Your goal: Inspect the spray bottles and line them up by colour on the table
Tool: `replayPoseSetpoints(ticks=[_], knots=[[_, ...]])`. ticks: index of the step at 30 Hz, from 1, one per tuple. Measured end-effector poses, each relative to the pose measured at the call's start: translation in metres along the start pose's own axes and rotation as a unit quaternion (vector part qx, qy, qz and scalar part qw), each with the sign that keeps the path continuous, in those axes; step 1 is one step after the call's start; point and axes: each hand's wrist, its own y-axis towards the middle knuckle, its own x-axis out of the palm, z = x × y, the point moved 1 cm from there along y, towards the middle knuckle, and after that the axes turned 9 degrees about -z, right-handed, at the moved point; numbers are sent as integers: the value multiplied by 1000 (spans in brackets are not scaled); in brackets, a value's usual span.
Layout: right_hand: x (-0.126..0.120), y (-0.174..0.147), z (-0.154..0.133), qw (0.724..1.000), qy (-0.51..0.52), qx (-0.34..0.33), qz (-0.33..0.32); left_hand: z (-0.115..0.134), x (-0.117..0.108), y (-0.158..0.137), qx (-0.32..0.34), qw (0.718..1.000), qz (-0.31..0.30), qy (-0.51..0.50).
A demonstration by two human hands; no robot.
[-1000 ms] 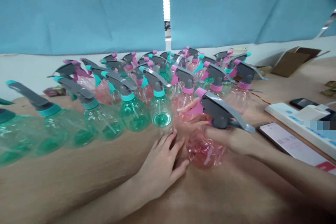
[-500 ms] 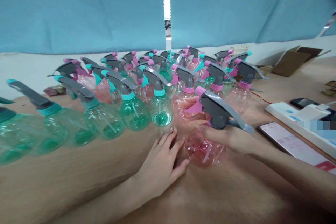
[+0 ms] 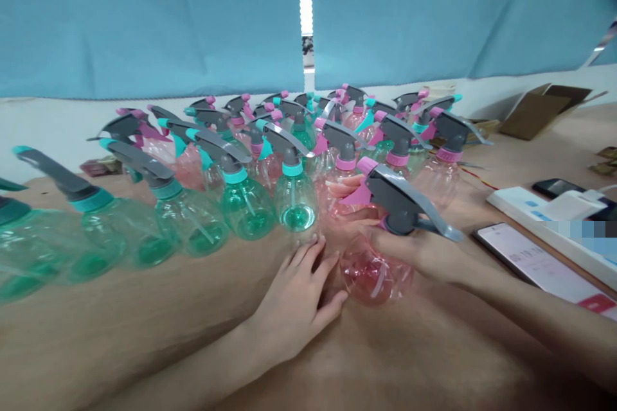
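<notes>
A pink spray bottle (image 3: 371,276) with a grey head and pink nozzle stands tilted before me. My right hand (image 3: 398,245) is round its neck from the right; the fingers reach behind the head and are partly hidden by it. My left hand (image 3: 301,298) lies flat on the table just left of this bottle, fingers stretched out and holding nothing. Beyond my left fingertips stands a clear bottle with a turquoise collar (image 3: 292,205). A green spray bottle (image 3: 247,209) is beside that one.
Several more green and pink spray bottles crowd the table from far left to centre back. At right lie a phone (image 3: 540,263), a white power strip (image 3: 544,218) and a dark device (image 3: 554,189). An open cardboard box (image 3: 535,112) sits farther back, below a blue curtain (image 3: 168,19).
The pink spray bottle's head has shifted very slightly left with my right hand at it. My left hand and the other bottles stay where they were.
</notes>
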Motion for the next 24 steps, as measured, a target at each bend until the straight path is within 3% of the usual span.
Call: replayPoseSetpoints(ticks=[24], knots=[[1, -1, 3, 999, 38, 13, -25, -1, 1, 1, 2, 1000, 6, 1]])
